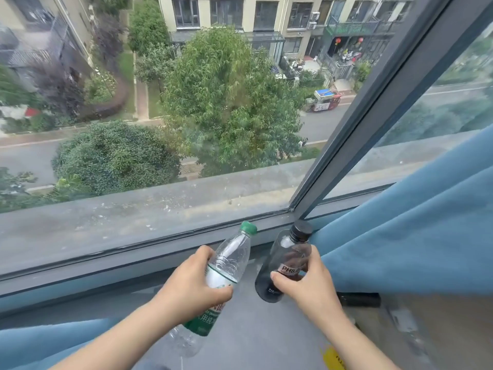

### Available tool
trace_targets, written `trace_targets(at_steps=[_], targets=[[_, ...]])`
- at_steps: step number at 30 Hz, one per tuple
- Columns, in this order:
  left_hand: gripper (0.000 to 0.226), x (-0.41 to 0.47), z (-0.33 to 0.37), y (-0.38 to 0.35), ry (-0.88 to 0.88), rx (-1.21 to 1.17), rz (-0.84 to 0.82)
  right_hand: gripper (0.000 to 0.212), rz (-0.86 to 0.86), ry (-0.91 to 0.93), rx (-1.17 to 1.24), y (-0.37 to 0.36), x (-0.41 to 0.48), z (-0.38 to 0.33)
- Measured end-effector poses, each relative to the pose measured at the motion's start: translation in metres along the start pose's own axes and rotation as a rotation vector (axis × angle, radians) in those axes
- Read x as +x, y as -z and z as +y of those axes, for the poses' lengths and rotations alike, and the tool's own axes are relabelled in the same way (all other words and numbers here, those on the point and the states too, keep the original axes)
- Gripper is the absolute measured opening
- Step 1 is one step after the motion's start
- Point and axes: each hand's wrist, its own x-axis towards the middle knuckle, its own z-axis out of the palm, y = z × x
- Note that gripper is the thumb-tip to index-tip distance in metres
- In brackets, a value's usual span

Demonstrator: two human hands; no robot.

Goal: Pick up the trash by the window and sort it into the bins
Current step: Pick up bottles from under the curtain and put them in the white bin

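Gripping phase: left hand (186, 284) wraps green-capped clear bottle (229, 252); right hand (306, 287) pinches black-capped dark bottle (286, 259). Next: carry both to bins, unseen.

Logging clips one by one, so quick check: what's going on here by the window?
A person at the window sill holds a bottle in each hand. The left hand grips a clear plastic bottle with a green cap; the right hand grips a dark bottle with a black cap. Both bottles tilt with caps toward the glass, beside a blue curtain. No bins are in view, so sorting is not yet done.
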Motion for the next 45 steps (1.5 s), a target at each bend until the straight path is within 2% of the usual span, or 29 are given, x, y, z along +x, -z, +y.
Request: trace_targets(at_steps=[5,14,17,21,29,37,45], targets=[[0.042,-0.079,0.071,0.059,-0.033,-0.092,0.051,0.046,0.053,-0.030,0.049,0.053,-0.075,-0.081],[0.050,-0.223,0.200,0.178,-0.150,-0.162,0.106,0.047,0.187,0.084,0.051,0.164,-0.211,-0.246],[0.045,-0.261,0.237,0.209,-0.211,-0.228,0.102,0.047,0.245,0.111,0.055,0.196,-0.253,-0.284],[0.051,-0.302,0.288,0.238,-0.309,-0.262,0.092,0.049,0.370,0.135,0.077,0.236,-0.304,-0.314],[0.051,-0.380,0.366,0.226,-0.593,-0.194,0.079,0.044,0.575,0.172,0.164,0.309,-0.390,-0.299],[0.048,-0.449,0.429,0.132,-0.714,-0.213,-0.001,0.045,0.755,0.169,0.230,0.393,-0.484,-0.226],[0.044,-0.485,0.485,0.046,-0.834,-0.136,-0.162,0.048,0.927,0.087,0.247,0.450,-0.549,-0.155]])
